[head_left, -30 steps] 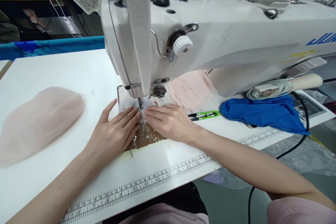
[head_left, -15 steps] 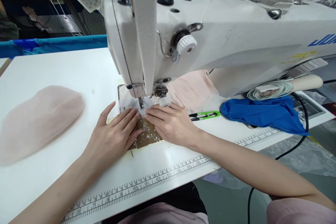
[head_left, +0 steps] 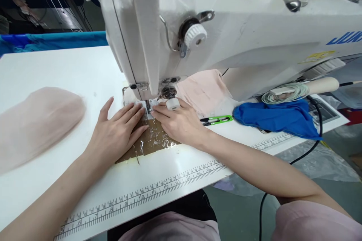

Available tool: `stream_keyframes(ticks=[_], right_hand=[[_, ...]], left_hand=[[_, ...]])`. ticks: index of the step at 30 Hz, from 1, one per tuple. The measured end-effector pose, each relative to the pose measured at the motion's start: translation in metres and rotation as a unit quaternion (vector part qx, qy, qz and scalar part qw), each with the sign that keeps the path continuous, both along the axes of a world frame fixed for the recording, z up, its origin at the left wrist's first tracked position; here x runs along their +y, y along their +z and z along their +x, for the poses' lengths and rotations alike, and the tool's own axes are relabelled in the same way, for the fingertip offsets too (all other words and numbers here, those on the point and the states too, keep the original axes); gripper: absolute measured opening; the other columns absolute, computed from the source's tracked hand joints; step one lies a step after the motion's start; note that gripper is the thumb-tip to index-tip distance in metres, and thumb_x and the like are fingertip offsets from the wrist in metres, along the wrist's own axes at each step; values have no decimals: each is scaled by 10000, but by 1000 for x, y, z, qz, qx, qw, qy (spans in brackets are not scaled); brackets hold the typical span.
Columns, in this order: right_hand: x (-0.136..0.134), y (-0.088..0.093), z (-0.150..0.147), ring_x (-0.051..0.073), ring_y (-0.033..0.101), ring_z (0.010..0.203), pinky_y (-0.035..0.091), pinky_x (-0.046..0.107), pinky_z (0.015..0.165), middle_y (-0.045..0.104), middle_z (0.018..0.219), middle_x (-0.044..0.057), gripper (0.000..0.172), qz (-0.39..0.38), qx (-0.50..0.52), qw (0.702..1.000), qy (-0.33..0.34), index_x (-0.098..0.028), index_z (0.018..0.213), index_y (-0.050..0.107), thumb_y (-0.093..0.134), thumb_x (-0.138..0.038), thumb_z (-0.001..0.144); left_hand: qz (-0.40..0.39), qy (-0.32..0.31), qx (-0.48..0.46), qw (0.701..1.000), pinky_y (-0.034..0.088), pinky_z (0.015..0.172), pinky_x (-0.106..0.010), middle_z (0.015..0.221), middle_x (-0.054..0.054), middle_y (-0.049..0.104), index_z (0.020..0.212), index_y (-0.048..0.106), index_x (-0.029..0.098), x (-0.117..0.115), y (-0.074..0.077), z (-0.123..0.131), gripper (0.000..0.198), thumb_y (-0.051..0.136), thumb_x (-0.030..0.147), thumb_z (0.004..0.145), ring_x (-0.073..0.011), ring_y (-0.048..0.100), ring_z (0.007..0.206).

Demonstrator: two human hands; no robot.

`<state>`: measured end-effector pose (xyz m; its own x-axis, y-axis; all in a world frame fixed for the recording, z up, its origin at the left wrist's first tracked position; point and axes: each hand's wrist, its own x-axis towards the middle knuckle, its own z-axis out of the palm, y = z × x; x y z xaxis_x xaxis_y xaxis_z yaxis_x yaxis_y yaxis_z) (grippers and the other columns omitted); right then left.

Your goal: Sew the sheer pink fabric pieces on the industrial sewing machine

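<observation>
While the white sewing machine (head_left: 240,41) is standing over them, the left hand (head_left: 115,135) and right hand (head_left: 181,122) are pressing flat, fingers outstretched, on a small sheer fabric piece (head_left: 140,104) at its presser foot (head_left: 148,106).

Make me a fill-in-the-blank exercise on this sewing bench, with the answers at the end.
1. The left hand and the right hand rest flat on a glossy taped patch coloured ____.
2. The snips beside the right hand have ____ handles.
3. The bunched cloth beyond the snips is ____.
4. The pink mesh pile lies nearer the ____ hand.

Missing words: brown; green; blue; left.
</observation>
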<state>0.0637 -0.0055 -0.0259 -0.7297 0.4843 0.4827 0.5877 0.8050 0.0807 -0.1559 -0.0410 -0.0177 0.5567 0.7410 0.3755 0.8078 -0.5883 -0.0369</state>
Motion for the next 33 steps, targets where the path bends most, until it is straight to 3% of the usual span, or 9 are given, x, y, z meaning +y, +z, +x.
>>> stream_keyframes(ticks=[12,17,19,21,23,25,28,31,33], right_hand=[[-6,5,7,201,633,1034,410,416,1042,726,1137,43,314,-15,13,1000,12,-158,1083,707,460,-74,908],[-6,8,9,198,645,997,424,418,1042,733,1114,48,307,-11,26,1000,7,-156,1073,708,467,-76,901],[-5,9,10,193,650,972,432,415,1035,739,1092,37,306,-12,28,1000,0,-173,1064,710,466,-82,904],[-4,11,12,193,652,955,440,415,1025,743,1073,36,305,-14,37,999,0,-177,1055,712,464,-84,904],[-3,12,13,200,650,950,446,422,1010,747,1054,47,305,-23,51,998,6,-167,1057,711,468,-75,897],[-3,12,13,204,647,947,457,412,976,751,1035,54,302,-36,63,997,12,-156,1058,711,478,-65,889],[-5,12,12,187,645,904,468,353,842,754,1007,32,256,-68,77,995,10,-165,1019,719,491,-105,919],[-8,13,8,170,631,833,432,320,725,745,943,23,217,-130,99,987,8,-172,943,728,540,-282,956],[-12,15,4,166,615,812,422,313,717,722,903,27,275,-189,112,975,10,-170,897,725,598,-413,921]], left_hand=[[-5,49,2,999,228,1138,-629,1373,-182,564,1431,404,169,3,-6,-2,522,376,449,992,-344,527,1281],[29,78,45,996,357,1088,-557,1176,-125,669,1307,531,148,-9,6,4,418,416,393,988,-291,651,1063],[33,44,46,997,484,957,-472,976,-63,696,1229,584,166,-20,11,10,366,409,383,992,-227,680,876],[19,-57,34,998,547,806,-369,834,-13,695,1154,619,186,-33,15,17,321,424,382,992,-169,664,739],[-18,-184,0,983,554,776,-305,860,3,714,1182,600,182,-44,19,21,259,449,259,986,-138,661,753],[-34,-242,-56,968,543,821,-273,1008,-32,722,1256,546,144,-47,22,21,337,435,71,947,-136,664,903],[-20,-130,-79,988,542,814,-301,1139,-98,683,1276,531,131,-38,24,12,352,446,79,939,-188,645,1021],[-57,17,-23,998,531,668,-366,1020,-99,703,1180,586,153,-27,21,2,326,505,367,948,-230,668,793],[-105,51,-19,993,481,564,-339,845,-38,721,1059,612,193,-24,19,-1,301,489,440,941,-198,621,608]])
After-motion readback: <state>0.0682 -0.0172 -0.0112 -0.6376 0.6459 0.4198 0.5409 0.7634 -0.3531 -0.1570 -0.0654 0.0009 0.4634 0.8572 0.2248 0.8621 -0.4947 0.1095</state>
